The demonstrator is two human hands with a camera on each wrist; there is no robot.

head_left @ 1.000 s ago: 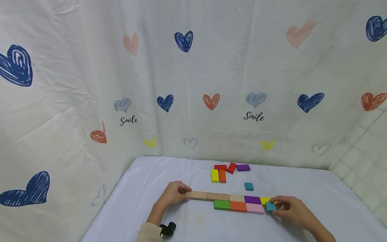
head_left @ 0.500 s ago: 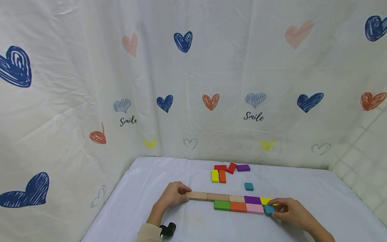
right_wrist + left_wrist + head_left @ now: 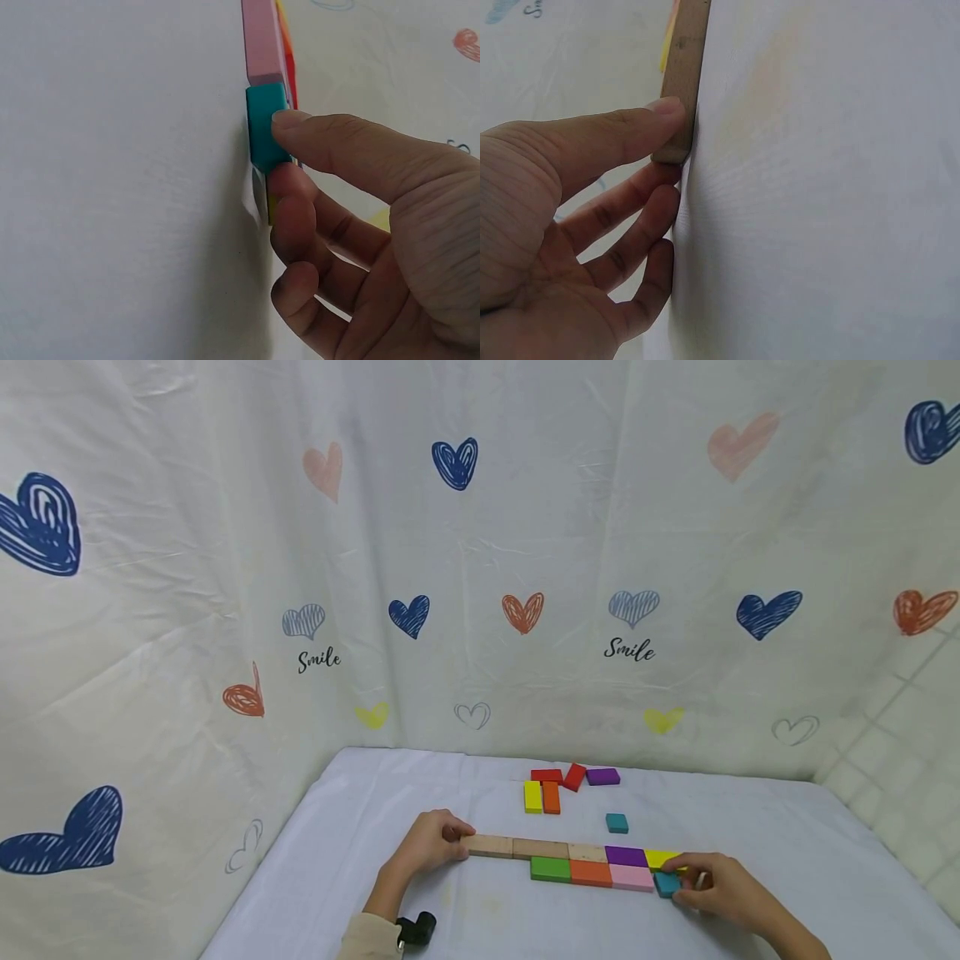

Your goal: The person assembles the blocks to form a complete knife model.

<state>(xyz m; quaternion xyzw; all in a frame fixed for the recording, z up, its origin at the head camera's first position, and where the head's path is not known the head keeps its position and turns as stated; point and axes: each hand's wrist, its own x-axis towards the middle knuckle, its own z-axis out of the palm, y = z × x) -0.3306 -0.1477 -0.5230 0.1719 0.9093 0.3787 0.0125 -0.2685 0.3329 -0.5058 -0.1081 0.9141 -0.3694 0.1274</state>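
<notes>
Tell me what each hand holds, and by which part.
Right hand: teal block beside the pink block, pinched at its right end. Left hand: leftmost wooden block, gripped at its left end.

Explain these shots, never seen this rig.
No machine: a person works bare-handed, so each grip is simply a hand. The wide picture comes from a camera on the head, the two close-ups from one on each wrist. On the white cloth lie two rows: wooden blocks, a purple block and a yellow block behind; a green block, orange block and pink block in front. Six loose blocks lie beyond. The left grip pinches the leftmost wooden block; the right grip pinches a teal block beside the pink one.
</notes>
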